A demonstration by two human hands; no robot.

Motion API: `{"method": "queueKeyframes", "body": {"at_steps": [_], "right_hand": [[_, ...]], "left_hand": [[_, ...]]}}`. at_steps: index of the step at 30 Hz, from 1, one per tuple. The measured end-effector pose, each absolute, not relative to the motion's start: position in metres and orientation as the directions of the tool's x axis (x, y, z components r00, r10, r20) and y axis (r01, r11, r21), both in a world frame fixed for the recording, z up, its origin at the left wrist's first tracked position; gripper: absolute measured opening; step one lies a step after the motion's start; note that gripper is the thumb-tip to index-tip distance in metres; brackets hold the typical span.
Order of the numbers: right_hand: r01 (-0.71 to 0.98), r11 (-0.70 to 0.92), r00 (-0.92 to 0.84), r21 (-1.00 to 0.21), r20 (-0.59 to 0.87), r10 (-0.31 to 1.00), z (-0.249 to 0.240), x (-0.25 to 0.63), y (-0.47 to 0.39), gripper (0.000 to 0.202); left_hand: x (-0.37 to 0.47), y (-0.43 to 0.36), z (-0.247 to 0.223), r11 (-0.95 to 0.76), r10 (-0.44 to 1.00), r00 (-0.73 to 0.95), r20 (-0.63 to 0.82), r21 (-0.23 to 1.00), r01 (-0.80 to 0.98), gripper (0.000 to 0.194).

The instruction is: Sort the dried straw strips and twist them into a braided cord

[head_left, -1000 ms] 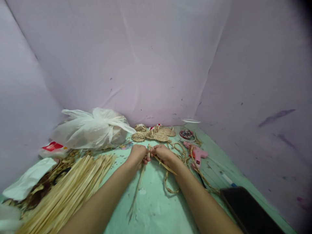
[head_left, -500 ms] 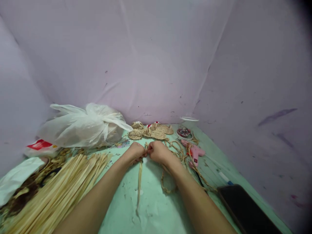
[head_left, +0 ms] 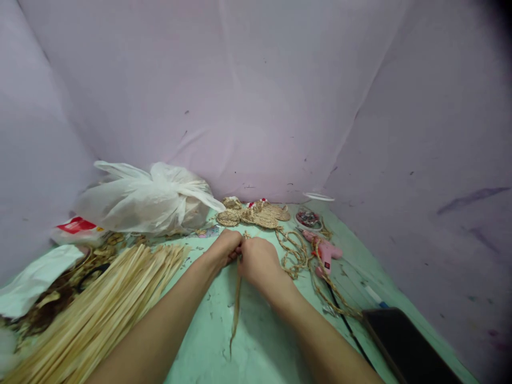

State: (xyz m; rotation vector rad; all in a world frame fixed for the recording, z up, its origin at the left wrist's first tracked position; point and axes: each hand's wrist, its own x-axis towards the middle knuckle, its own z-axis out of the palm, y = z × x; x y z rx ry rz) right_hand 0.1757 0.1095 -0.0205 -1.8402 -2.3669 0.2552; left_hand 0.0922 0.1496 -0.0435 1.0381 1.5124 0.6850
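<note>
My left hand (head_left: 229,246) and my right hand (head_left: 259,260) are closed together over the middle of the table. Both pinch a dried fibre strip (head_left: 237,314), whose thin tail hangs down from between them toward me. A short twisted end pokes out just above the fingers. The back of my right hand hides most of the fingertips. Right of my right hand lies a coil of twisted fibre cord (head_left: 295,253), which runs on toward the phone. Woven fibre slippers (head_left: 260,216) with red and white trim rest beyond the hands.
On the left lies a bundle of pale dried strips (head_left: 108,304), with a tied white plastic bag (head_left: 152,200) behind it. At right are a pink glue gun (head_left: 326,250), a round container of small beads (head_left: 308,217) and a black phone (head_left: 408,344). Walls enclose the green table (head_left: 200,341).
My right hand has turned and lowered, now covering the upper part of the strip. The cord loop by my right wrist has shifted. The whole view has moved slightly.
</note>
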Motion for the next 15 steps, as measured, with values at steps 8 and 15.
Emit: {"method": "queueKeyframes", "body": {"at_steps": [8, 15], "right_hand": [[0.817, 0.189, -0.261, -0.545, -0.058, 0.964, -0.003, 0.206, 0.117, 0.008], [0.348, -0.275, 0.023, -0.897, -0.285, 0.958, -0.025, 0.203, 0.148, 0.008]], "left_hand": [[0.076, 0.151, -0.041, 0.430, 0.860, 0.164, -0.483, 0.860, 0.275, 0.016], [0.066, 0.162, -0.045, 0.464, 0.777, 0.312, -0.546, 0.833, 0.301, 0.020]]}}
